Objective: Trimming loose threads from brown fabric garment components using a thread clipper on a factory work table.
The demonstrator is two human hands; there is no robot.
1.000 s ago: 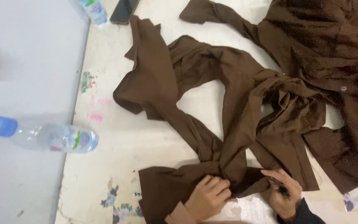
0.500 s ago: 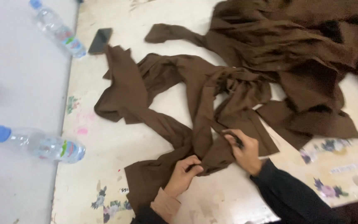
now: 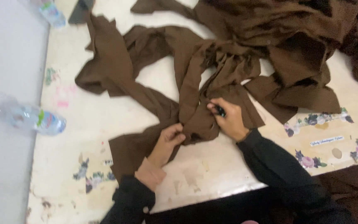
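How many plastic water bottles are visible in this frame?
2. One water bottle lies on its side on the grey floor left of the table; another bottle lies at the top left edge, partly cut off. The brown cloth could hide more.

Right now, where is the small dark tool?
In the head view, the small dark tool is pinched in the right hand, resting on the brown cloth just right of the left hand.

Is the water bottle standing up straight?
No, the water bottle lies on its side on the grey surface left of the table, away from the brown cloth.
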